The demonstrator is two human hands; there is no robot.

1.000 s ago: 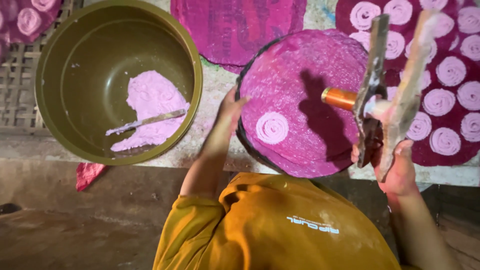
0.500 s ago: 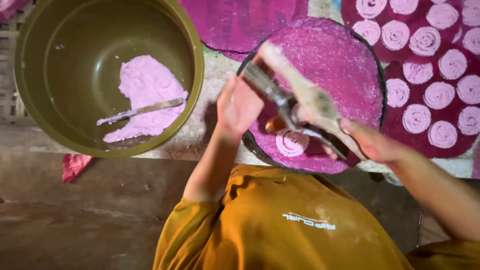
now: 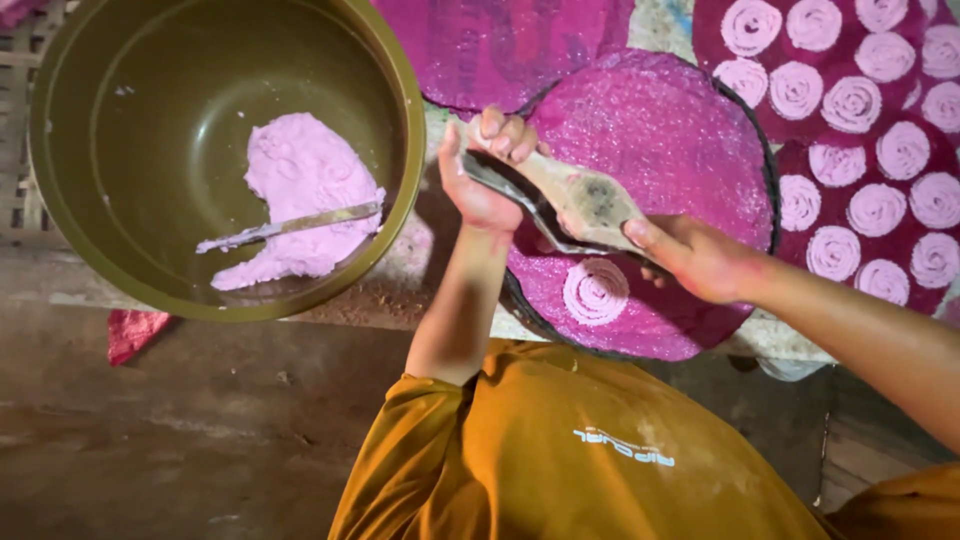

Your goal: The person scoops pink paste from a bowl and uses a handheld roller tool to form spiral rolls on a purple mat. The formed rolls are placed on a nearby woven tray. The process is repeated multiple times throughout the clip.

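Gripping a dough-caked, hinged metal-and-wood press (image 3: 570, 205) at both ends, held level just above the round magenta woven mat (image 3: 690, 140). Left hand (image 3: 485, 180) clamped on the far end, fingers curled over the top edge, thumb underneath. Right hand (image 3: 700, 258) closed around the near handle end, thumb laid flat along it, probably to steady the tool while squeezing. Hanging directly below the press, near the mat's closest edge: one pale pink coiled spiral of dough (image 3: 595, 292), lying flat on the weave. Sitting off to the left edge of the surface, within easy reach: a large olive-green round bowl (image 3: 400, 110) with a lump of pink dough (image 3: 300, 195) and a flat metal spatula (image 3: 290, 225) resting across it. Filling the right-hand mat (image 3: 790, 215): rows of finished pink spirals (image 3: 850, 105), set apart, not touching, likely to dry.
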